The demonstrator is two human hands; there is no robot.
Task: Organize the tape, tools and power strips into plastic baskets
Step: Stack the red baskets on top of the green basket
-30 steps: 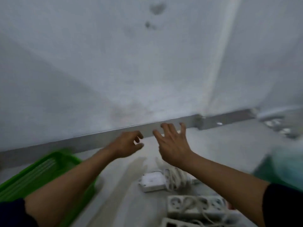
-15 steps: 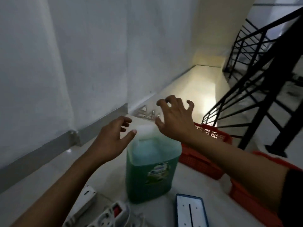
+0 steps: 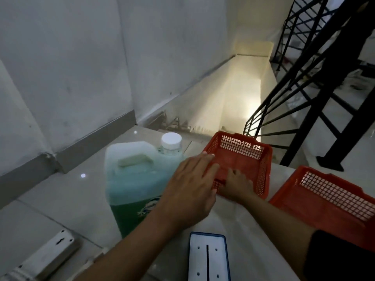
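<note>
A red plastic basket point(image 3: 261, 157) stands on the floor at the top of the stairs. My right hand point(image 3: 236, 184) has its fingers curled over the basket's near wall. My left hand point(image 3: 192, 185) lies across the near left corner with its fingers stretched flat over the rim, and its thumb is hidden. A second red basket point(image 3: 324, 201) sits at the right, partly behind my right forearm. A white power strip point(image 3: 46, 258) lies at the lower left. At the bottom centre is a white, blue-edged flat unit point(image 3: 208, 258).
A large jug of green liquid point(image 3: 136, 179) with a white cap point(image 3: 171, 140) stands just left of the first basket, touching my left wrist. Stairs point(image 3: 233, 102) drop away right behind the basket. A black railing point(image 3: 304, 98) runs at the right, the wall at the left.
The view swung right from the wall and the green basket to the stair landing. Both hands came down from the air onto the first red basket.
</note>
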